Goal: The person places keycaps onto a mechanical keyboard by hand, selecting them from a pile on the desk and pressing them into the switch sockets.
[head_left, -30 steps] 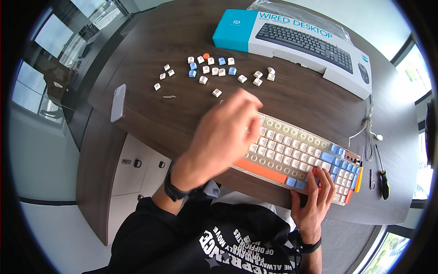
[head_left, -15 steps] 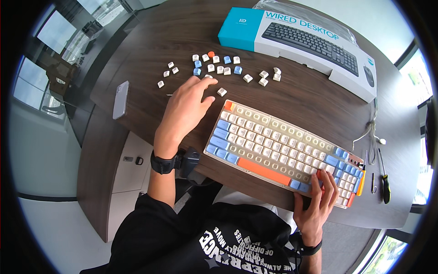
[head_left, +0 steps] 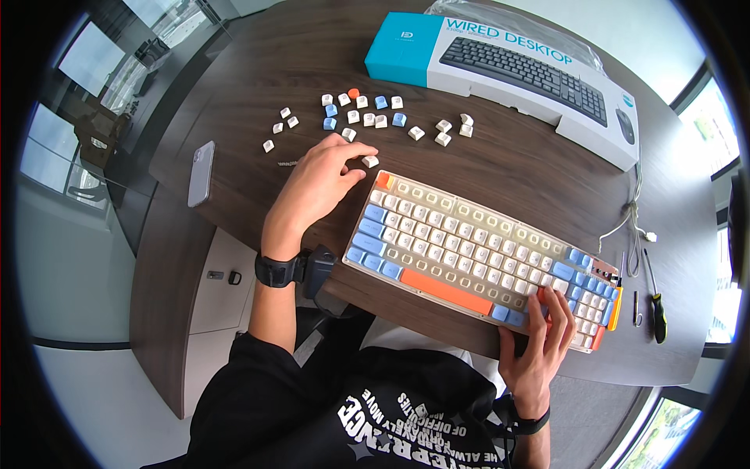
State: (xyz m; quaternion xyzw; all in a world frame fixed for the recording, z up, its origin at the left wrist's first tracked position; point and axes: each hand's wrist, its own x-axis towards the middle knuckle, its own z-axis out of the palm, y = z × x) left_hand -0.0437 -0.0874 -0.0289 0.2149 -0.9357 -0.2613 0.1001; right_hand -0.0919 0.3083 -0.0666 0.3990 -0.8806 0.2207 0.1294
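A white keyboard (head_left: 446,288) lies slanted before me, with white, blue and orange keycaps. Its top row and one lower row show bare switches. My right hand (head_left: 539,344) grips its front right part, fingertips on the keys and thumb at the near edge. Off the keyboard's upper left corner, my left hand (head_left: 316,181) reaches over the table, thumb and index finger apart on either side of a loose white keycap (head_left: 370,162). Whether they touch it I cannot tell. Several more loose keycaps (head_left: 369,119), white, blue and one orange, are scattered beyond that hand.
At the back stands a blue and white keyboard box (head_left: 398,51). A phone (head_left: 201,173) lies at the table's left edge. To the right are a cable (head_left: 634,207), a screwdriver (head_left: 660,320), and a yellow-handled tool (head_left: 615,310) against the keyboard's right end.
My left hand has shifted toward the nearest loose white keycap, and its index finger and thumb now flank it. My right hand stays on the keyboard. The whole view has shifted slightly.
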